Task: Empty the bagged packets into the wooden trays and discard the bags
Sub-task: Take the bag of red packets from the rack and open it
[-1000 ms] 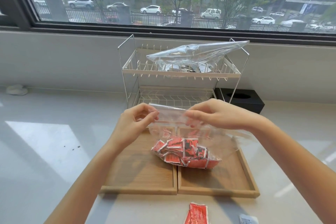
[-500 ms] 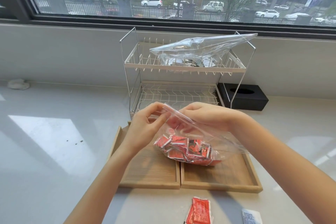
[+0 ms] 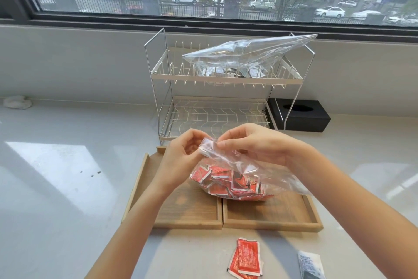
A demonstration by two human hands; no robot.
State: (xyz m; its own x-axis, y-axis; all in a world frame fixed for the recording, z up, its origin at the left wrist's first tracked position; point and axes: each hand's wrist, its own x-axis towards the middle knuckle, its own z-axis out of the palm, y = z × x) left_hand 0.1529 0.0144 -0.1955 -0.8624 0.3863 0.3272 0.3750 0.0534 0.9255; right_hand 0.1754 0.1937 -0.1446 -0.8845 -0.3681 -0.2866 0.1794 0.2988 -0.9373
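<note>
A clear plastic bag (image 3: 255, 170) full of red packets (image 3: 228, 182) rests across two wooden trays, the left tray (image 3: 187, 213) and the right tray (image 3: 278, 213). My left hand (image 3: 181, 156) and my right hand (image 3: 255, 145) both pinch the bag's top edge, fingertips close together above the trays. A second clear bag (image 3: 246, 54) with dark packets lies on the top shelf of a white wire rack (image 3: 226, 79).
Loose red packets (image 3: 245, 258) and a white packet (image 3: 311, 265) lie on the counter in front of the trays. A black tissue box (image 3: 300, 115) stands right of the rack. A crumpled white wad (image 3: 17, 102) sits at the far left by the wall.
My hands have drawn closer together on the bag's top edge. The bag's mouth, stretched flat a second ago, is now bunched and tilted. The camera view has shifted slightly.
</note>
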